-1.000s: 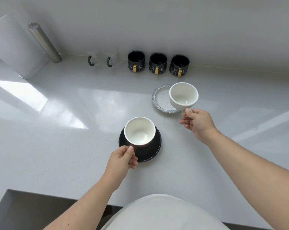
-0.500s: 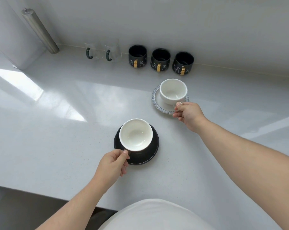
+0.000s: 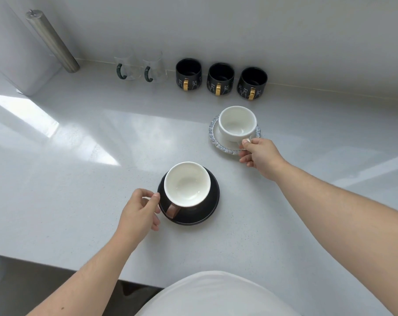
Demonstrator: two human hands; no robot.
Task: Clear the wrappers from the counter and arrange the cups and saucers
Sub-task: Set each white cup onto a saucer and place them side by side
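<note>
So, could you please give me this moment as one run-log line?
left hand: off brown-handled cup, on black saucer | right hand: pinching white cup handle, on glass saucer | wrappers: none visible

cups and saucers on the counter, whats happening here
A person is setting two white cups on saucers. The right hand pinches the handle of the far cup, which sits on a pale patterned saucer. The left hand is beside the near cup on a black saucer, off its brown handle. Three black mugs and two glass mugs line the wall.
</note>
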